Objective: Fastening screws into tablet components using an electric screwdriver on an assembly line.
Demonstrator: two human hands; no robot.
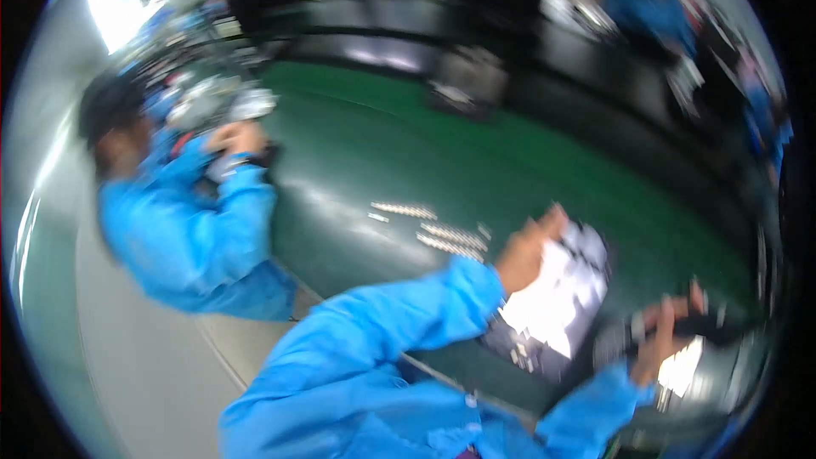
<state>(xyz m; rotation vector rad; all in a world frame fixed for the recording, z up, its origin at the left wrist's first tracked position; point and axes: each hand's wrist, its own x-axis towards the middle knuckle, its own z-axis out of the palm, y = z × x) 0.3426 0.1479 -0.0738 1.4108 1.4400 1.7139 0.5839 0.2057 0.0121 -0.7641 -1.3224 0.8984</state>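
Motion blur softens the whole view. My left hand [525,253] is at the upper left edge of a dark flat tray or case with a bright white surface [557,297]; its fingers are stretched out, and nothing shows gripped in them. Small pale pieces [525,355] lie at the near end of that tray. Farther right, my right hand [663,342] has its fingers spread, next to a dark object [718,327] too blurred to name. A bright, shiny patch [680,367] shows beside that hand.
Rows of small light parts [450,240] lie on the green table [357,144], left of my left hand. A grey box-like thing [467,81] stands at the far edge. A co-worker in blue [191,221] handles something at the left; other people sit beyond.
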